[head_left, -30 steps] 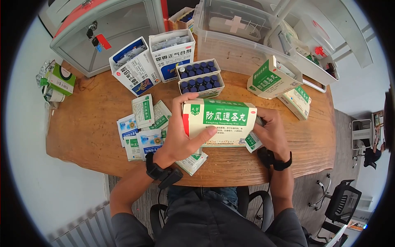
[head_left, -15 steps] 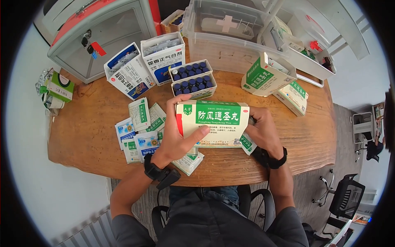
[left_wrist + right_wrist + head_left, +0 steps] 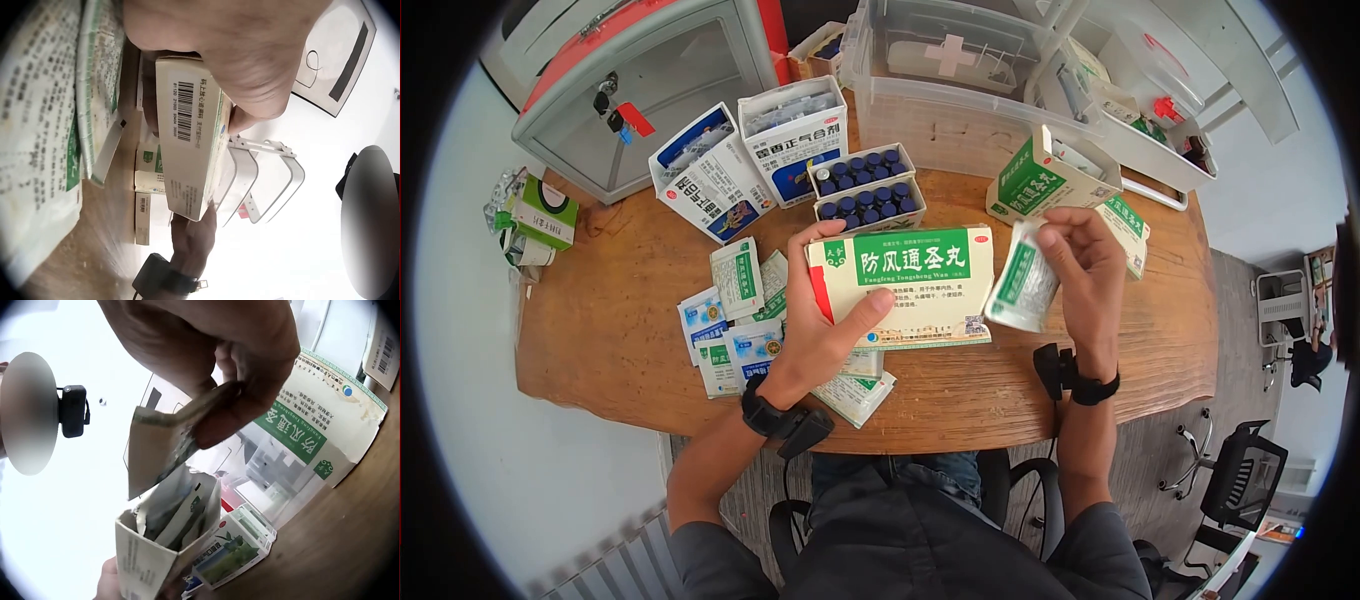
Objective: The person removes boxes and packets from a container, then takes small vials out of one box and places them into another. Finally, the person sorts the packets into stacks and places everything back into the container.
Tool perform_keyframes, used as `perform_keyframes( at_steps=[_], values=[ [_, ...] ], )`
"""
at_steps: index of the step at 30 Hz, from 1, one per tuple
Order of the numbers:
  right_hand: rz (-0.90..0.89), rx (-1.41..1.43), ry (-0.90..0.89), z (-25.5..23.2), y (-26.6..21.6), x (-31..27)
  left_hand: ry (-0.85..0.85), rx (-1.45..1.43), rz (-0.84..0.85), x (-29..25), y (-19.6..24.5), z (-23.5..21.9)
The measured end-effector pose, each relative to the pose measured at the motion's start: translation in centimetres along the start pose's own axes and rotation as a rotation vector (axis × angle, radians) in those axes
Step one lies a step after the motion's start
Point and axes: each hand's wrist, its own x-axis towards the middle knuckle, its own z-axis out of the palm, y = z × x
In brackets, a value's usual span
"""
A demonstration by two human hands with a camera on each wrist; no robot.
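My left hand (image 3: 815, 345) grips a cream and green medicine box (image 3: 930, 315), its thumb across the printed front and its fingers behind. Above the table, the box has its right end open; the right wrist view shows several sachets (image 3: 181, 519) inside. Just right of that end, my right hand (image 3: 1090, 280) pinches a white and green sachet (image 3: 1025, 285) by its top edge between thumb and fingers. The sachet hangs tilted beside the box, outside the opening. Below and left of the box lie loose sachets (image 3: 738, 280), partly covered by my left hand.
An upright open cream box (image 3: 1030, 185) stands right, beside another lying flat (image 3: 1135, 230). Behind are boxes of blue-capped vials (image 3: 868, 205), white medicine boxes (image 3: 800, 145) and a clear plastic bin (image 3: 960, 120). A grey cabinet (image 3: 650, 110) stands at the back left.
My right hand has moved up and right from the box's right end, drawing the sachet clear. The box, still in my left hand, has shifted slightly left and turned a little.
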Motion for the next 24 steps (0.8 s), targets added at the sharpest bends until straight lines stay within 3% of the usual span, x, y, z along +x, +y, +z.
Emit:
perform_keyframes(
  at_steps=[6,13,19,24],
  values=[
    [-0.170,-0.059,0.242,1.4,0.3,-0.7,-0.006,0.042,0.018,0.0,-0.2,0.0],
    [-0.208,-0.062,0.377,1.3,0.3,-0.5,0.011,0.009,0.003,-0.1,-0.1,0.3],
    [-0.142,0.028,0.231,2.8,0.6,-1.5,0.006,0.043,0.030,-0.2,-0.2,0.5],
    [0.015,0.185,-0.036,4.2,-0.5,-2.1,0.030,-0.003,0.036,-0.1,-0.2,0.5]
  ],
)
